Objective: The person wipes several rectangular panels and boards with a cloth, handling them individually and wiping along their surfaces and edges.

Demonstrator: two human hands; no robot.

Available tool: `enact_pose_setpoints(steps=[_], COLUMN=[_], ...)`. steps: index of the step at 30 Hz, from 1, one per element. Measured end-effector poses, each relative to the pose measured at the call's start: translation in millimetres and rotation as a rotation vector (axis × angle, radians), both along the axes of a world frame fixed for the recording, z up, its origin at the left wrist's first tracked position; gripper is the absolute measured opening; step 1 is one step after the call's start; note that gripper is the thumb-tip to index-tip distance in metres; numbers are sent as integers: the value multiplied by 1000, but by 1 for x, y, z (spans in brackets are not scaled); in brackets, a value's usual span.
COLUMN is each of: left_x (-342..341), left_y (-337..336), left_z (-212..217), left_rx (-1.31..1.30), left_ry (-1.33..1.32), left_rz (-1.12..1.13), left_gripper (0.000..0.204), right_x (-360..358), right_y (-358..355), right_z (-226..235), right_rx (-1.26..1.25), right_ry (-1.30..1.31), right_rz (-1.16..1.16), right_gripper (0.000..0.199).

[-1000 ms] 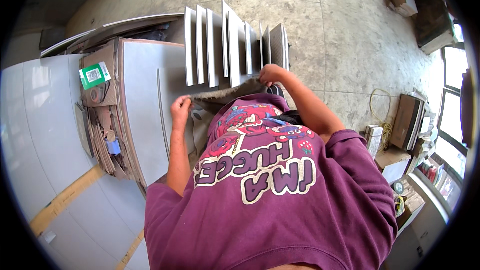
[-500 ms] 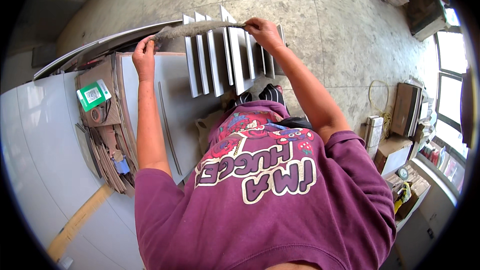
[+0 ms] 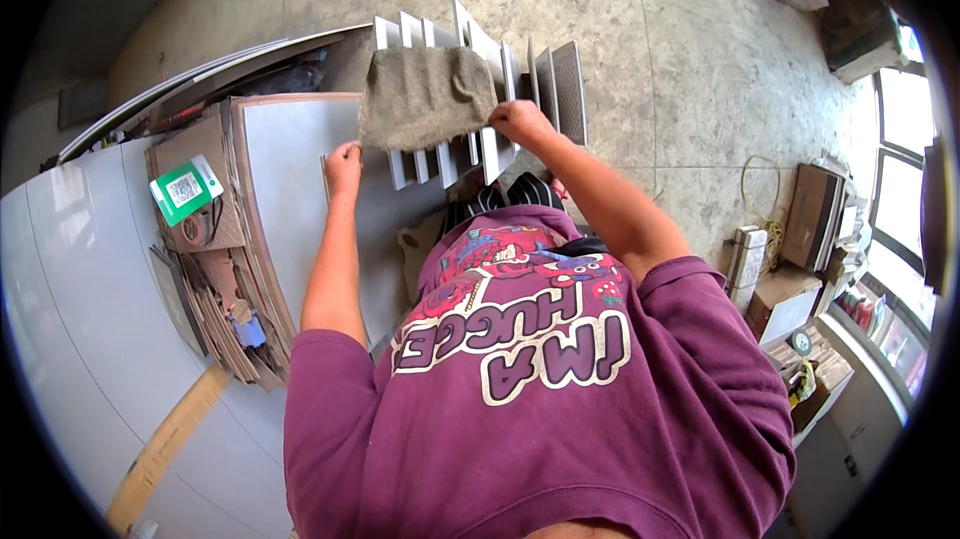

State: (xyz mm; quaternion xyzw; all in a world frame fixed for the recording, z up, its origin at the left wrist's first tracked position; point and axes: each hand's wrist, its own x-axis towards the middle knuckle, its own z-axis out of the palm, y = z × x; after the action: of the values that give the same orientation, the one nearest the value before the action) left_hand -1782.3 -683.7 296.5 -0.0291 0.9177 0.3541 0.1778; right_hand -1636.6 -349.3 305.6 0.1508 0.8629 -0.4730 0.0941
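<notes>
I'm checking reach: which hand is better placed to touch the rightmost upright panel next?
Right, probably: the right hand is nearer that panel; the left hand is farther. Both hold the cloth.

Daylight bleaches the windows (image 3: 906,104) beyond the right edge of the concrete floor (image 3: 690,59); glossy panels (image 3: 100,249) at left glint, the cloth (image 3: 420,104) in my hands (image 3: 522,122) reads sharp, straight lines bow toward the black rim.
</notes>
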Motion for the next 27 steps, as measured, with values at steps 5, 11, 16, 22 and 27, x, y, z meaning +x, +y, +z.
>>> enact_pose_setpoints(steps=[5, 11, 16, 22, 27], left_x=[72, 144, 169, 157, 125], left_y=[-44, -79, -85, -110, -85], left_z=[-15, -12, 31, 91, 116], left_rx=[-62, -73, -24, 4, 15], left_ry=[-107, -236, -280, -173, -85], left_rz=[56, 90, 142, 247, 202], left_gripper=[19, 19, 18, 16, 18], right_x=[41, 66, 71, 59, 57], right_y=[-11, -15, -22, -27, -26], right_z=[-4, 3, 9, 61, 57], right_rx=[-35, -146, -298, -571, -597], right_ry=[-165, -449, -557, -538, -425], right_rz=[178, 464, 563, 551, 392], right_gripper=[17, 23, 23, 26, 23])
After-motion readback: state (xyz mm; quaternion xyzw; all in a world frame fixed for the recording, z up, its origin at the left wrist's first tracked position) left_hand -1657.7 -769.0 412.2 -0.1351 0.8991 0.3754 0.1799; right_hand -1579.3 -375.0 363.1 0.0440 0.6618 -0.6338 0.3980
